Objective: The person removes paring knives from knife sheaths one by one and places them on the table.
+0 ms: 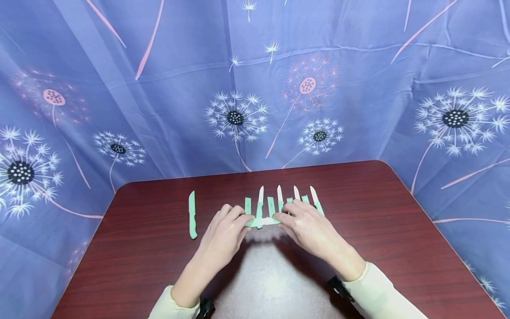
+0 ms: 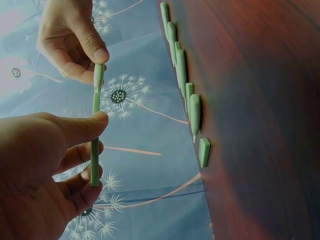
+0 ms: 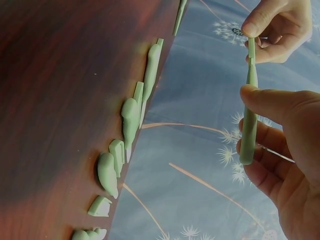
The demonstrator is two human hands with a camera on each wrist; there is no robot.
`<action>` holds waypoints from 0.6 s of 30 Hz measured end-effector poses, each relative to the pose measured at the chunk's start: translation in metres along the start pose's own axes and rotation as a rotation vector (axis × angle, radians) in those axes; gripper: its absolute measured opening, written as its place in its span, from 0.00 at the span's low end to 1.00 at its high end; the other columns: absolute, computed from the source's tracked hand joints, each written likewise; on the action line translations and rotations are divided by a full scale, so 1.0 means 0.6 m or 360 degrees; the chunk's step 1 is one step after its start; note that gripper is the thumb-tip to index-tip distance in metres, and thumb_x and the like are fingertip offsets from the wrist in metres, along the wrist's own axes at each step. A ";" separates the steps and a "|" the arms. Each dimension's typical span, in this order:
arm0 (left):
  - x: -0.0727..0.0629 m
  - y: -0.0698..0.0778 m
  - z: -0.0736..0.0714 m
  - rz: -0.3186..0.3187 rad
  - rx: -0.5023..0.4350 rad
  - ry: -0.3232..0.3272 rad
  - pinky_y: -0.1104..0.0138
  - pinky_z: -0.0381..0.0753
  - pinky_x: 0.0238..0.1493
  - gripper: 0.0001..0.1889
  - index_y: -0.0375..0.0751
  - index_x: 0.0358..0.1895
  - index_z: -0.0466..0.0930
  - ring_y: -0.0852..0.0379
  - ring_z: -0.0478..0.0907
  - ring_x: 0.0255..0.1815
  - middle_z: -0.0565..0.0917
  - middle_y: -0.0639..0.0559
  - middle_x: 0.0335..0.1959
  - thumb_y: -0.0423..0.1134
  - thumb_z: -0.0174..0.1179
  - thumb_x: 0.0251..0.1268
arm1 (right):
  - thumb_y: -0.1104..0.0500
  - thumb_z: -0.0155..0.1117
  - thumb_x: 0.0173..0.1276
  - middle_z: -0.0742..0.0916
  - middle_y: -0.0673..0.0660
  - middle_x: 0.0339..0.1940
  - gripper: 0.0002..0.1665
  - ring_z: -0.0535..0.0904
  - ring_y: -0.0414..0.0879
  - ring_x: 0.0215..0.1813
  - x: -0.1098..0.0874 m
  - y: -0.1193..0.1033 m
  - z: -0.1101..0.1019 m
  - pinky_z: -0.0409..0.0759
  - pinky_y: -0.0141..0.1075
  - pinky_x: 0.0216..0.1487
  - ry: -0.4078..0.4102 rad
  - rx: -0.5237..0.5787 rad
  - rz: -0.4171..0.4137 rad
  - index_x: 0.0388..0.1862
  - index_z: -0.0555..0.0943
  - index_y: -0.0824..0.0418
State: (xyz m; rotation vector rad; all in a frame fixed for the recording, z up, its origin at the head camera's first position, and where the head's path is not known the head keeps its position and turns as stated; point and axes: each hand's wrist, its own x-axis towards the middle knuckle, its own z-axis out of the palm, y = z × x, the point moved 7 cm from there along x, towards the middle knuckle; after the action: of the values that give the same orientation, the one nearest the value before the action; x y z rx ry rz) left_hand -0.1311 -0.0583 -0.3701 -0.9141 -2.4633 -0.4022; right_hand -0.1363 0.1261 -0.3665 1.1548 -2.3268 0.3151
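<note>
My left hand [image 1: 224, 232] pinches a flat green knife sheath [image 2: 95, 155] between thumb and fingers. A small knife's green handle [image 3: 248, 132] is in the grip of my right hand [image 1: 312, 228]. Sheath and knife lie end to end in one line, held level above the near side of the table; a short white stretch of blade [image 1: 268, 220] shows between the hands in the head view. Just beyond them stands a row of bare white-bladed knives [image 1: 260, 201], points away from me, with loose green sheaths [image 1: 248, 205] between them. My right hand partly hides this row.
One sheathed green knife [image 1: 192, 215] lies apart to the left on the dark red wooden table [image 1: 151, 239]. A blue cloth with dandelion prints [image 1: 179, 110] hangs behind the table's far edge and along its sides.
</note>
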 end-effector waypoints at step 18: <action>0.001 0.000 -0.003 -0.0011 -0.0002 -0.0011 0.62 0.76 0.43 0.17 0.45 0.52 0.89 0.51 0.73 0.40 0.82 0.55 0.42 0.33 0.79 0.59 | 0.62 0.76 0.67 0.83 0.51 0.39 0.13 0.77 0.49 0.39 0.000 0.003 -0.003 0.79 0.40 0.43 0.0003 -0.0007 0.0012 0.50 0.89 0.56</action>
State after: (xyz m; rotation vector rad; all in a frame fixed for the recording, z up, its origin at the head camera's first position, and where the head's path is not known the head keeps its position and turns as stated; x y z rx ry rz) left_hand -0.1310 -0.0589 -0.3685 -0.9091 -2.4731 -0.4035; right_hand -0.1371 0.1278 -0.3652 1.1435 -2.3297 0.3134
